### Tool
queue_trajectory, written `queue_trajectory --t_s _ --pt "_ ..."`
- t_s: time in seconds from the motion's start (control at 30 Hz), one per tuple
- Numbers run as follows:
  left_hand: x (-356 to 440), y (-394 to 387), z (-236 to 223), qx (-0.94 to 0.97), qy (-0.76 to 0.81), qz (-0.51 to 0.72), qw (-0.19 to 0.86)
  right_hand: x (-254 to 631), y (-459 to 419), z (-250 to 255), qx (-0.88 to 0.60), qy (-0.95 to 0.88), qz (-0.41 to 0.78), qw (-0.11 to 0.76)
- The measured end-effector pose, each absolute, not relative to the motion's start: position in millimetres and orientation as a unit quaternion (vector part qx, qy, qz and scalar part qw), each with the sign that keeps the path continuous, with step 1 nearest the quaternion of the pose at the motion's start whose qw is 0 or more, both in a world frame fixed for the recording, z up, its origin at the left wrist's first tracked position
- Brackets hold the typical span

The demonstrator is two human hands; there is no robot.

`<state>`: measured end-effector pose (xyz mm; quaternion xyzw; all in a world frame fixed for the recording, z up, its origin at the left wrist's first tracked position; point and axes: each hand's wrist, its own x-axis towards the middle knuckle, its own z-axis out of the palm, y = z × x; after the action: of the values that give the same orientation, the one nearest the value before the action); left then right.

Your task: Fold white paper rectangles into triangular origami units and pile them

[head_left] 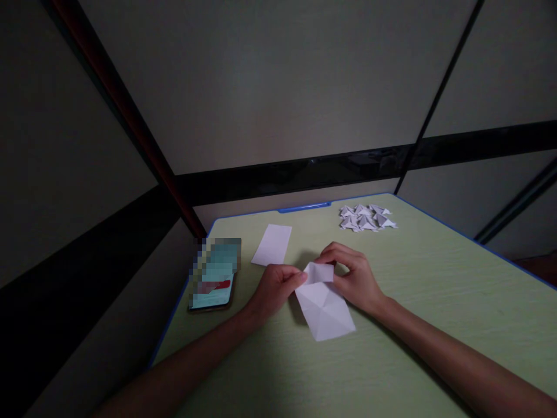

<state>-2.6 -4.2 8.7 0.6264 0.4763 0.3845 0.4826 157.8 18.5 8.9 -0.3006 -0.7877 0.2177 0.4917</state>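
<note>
A creased white sheet of paper [325, 313] is held between my two hands above the table. Its far end is bent up, and crossing diagonal creases mark the part nearer to me. My left hand [278, 285] pinches the left side of the bent end between thumb and fingers. On the opposite side, my right hand [354, 273] grips the right edge, with its index finger curled over the top. Part of the right fingertips is hidden behind the paper.
Beyond my left hand lies a flat white paper piece [273, 245]. A phone [215, 276] with a lit, partly blurred screen rests at the left. Several folded paper figures [366, 218] sit in two rows at the far right of the green table [435, 278], which meets a panelled wall [282, 87].
</note>
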Motion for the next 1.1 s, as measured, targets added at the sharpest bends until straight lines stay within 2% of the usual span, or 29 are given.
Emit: queue_trajectory --t_s 0.23,0.43,0.77,0.93,1.1 --pt "-3.3 -1.5 2.2 0.606 0.476 0.405 0.492 155.3 14.5 9.0 -0.288 -0.8 0.193 0.491" --pt "-7.9 3.2 3.9 0.604 0.486 0.417 0.475 165.2 18.9 17.9 -0.222 -0.788 0.356 0.45" --pt "-4.2 -1.5 5.6 0.611 0.479 0.394 0.493 160.1 24.1 15.1 -0.233 -0.653 0.557 0.456" --pt "-4.6 -1.4 7.1 0.607 0.482 0.394 0.494 159.9 23.4 14.1 -0.25 -0.616 0.64 0.386" --pt "-4.7 -0.7 5.3 0.611 0.474 0.394 0.496 158.5 22.4 12.2 -0.265 -0.609 0.665 0.34"
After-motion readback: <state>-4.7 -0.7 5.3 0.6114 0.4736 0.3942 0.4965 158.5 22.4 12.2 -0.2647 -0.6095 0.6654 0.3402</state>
